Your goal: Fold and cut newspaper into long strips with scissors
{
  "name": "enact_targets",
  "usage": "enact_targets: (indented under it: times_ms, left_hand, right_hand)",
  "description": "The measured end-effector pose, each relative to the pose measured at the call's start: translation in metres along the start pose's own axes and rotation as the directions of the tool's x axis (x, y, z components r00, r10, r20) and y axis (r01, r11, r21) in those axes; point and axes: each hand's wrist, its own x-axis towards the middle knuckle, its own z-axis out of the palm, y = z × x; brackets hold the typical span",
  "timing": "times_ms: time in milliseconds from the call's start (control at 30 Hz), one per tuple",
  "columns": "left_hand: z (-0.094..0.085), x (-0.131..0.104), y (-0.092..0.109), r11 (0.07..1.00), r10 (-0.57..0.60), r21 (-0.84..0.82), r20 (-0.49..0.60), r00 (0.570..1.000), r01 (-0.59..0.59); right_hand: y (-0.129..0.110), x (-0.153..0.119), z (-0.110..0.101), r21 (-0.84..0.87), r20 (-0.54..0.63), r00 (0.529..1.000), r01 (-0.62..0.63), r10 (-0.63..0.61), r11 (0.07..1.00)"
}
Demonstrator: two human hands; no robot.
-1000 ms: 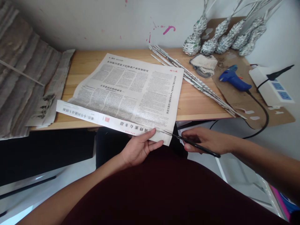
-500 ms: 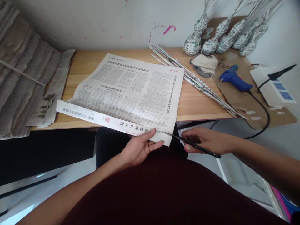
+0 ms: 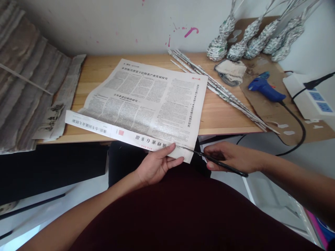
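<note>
A newspaper sheet (image 3: 146, 94) lies over the table's front edge, its near side folded up into a narrow strip. My left hand (image 3: 157, 165) pinches that folded strip near its right end, thumb on top and fingers beneath. In my right hand (image 3: 230, 157) is a pair of black-handled scissors (image 3: 222, 164), pointing left. Their blades lie at the fold by the sheet's lower right corner, the tips close to my left thumb. Whether the blades are apart is hard to make out.
Rolled paper sticks (image 3: 227, 97) lie right of the sheet, near a cloth (image 3: 231, 72). A blue glue gun (image 3: 267, 89) rests on cardboard beside a power strip (image 3: 309, 97). Several woven paper gourds (image 3: 218, 48) stand behind. Stacked newspapers (image 3: 31, 69) fill the left side.
The view has shifted slightly, so the table's things appear a little further right. Both hands, the scissors and the newspaper keep nearly the same position relative to one another.
</note>
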Motion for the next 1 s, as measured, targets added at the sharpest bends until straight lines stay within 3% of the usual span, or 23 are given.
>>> enact_targets:
  times_ms: [667, 1000]
  left_hand:
    - [0.000, 0.001, 0.000, 1.000, 0.001, -0.018, -0.008, 1.000, -0.002]
    - [0.000, 0.002, 0.001, 1.000, 0.002, -0.019, -0.011, 1.000, -0.003]
  right_hand:
    - [0.009, 0.004, 0.000, 0.036, 0.025, 0.999, -0.026, 0.025, 0.999]
    - [0.006, 0.001, -0.002, 0.106, -0.010, 0.987, -0.159, 0.161, 0.982]
